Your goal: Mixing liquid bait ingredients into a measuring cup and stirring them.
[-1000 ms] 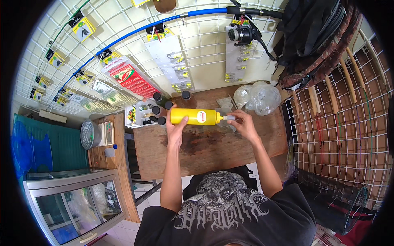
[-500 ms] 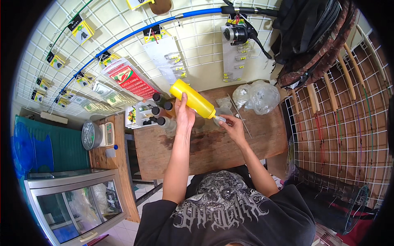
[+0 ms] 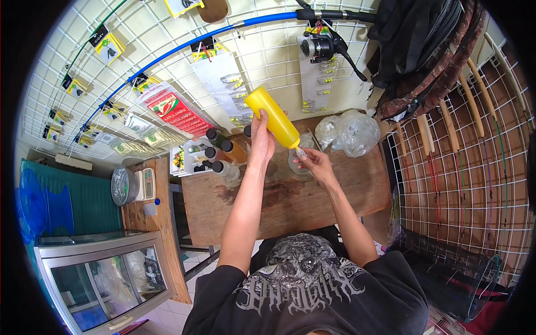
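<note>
My left hand [image 3: 263,140] is wrapped round a yellow squeeze bottle [image 3: 273,116], tilted so its narrow tip points down and to the right. My right hand [image 3: 315,165] pinches a small clear plastic piece [image 3: 300,153] right at that tip. Whether the piece is a little bag or a tube I cannot make out. Both hands are above the wooden table. Below the tip, partly behind my right fingers, is a round clear container [image 3: 295,166]. Left of my left forearm stand several capped bottles, among them an amber one [image 3: 237,152] and a clear one [image 3: 225,170].
A white divided caddy [image 3: 192,162] with small items stands on the table's [image 3: 335,192] left end. Clear plastic bags [image 3: 357,134] lie at the back right. A blue fishing rod [image 3: 195,42] with a reel [image 3: 319,48] hangs on the wall grid. A glass-fronted case [image 3: 109,279] stands lower left.
Both hands have shifted slightly, the left one up and to the right with the yellow bottle. The bottle now tilts more steeply, tip down, and the amber bottle shows more fully.
</note>
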Motion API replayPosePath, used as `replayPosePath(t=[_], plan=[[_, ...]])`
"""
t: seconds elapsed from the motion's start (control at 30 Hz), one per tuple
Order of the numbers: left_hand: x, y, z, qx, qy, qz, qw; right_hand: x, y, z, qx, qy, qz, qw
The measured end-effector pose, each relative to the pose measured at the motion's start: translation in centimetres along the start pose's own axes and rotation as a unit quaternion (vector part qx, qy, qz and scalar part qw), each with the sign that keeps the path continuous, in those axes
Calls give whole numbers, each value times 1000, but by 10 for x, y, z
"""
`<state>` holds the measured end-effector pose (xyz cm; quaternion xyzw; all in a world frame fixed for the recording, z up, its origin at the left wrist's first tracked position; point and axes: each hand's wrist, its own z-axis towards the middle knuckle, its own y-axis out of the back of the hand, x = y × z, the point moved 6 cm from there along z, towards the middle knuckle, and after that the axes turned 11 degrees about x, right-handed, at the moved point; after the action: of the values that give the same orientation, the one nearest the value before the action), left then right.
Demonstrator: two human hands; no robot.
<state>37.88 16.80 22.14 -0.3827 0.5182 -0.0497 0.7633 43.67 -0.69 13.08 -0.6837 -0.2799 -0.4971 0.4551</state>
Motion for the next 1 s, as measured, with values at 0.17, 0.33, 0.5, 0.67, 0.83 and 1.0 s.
replayPosePath(t=[0.17,0.33,0.5,0.67,0.83,1.0], plan=[[1,-2,10,22,7,-4,1000,7,1,2,31,-33,-7,999],[-1,-6,18,43,8,45,998,6,0,4,47,-39,15,998],[-4,-10,22,53,15,70,996,7,2,7,43,-44,21,998],[-6,-16,23,73,17,85,994,10,3,9,47,-39,29,998],[-5,-17,26,70,15,94,993,10,4,10,58,-28,40,997],[-4,-17,29,74,20,96,992,11,5,11,56,-27,26,998]])
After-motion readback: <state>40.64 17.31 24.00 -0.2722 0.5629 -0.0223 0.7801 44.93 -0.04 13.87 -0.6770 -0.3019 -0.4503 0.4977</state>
